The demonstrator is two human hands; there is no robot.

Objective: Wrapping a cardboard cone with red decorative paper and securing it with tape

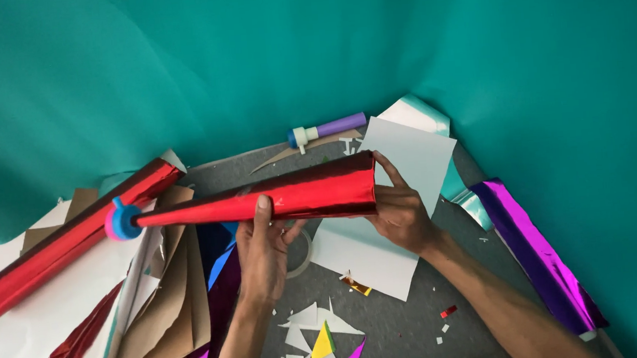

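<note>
A long cone of shiny red foil paper (289, 195) lies level in front of me, its narrow tip pointing left and its wide mouth on the right. My left hand (262, 253) grips it from below near the middle, thumb up over the front. My right hand (401, 212) holds the wide end, fingers around the rim. The narrow tip meets a small blue and pink round thing (119, 220). A clear tape ring (301, 252) lies on the grey surface just under my left hand.
A red foil roll (66, 240) lies at the left over white and brown paper sheets (169, 304). A purple and white glue stick (327, 130) lies at the back. White paper (388, 196), purple foil (536, 253), paper scraps (317, 338) and a teal backdrop (308, 51) surround the spot.
</note>
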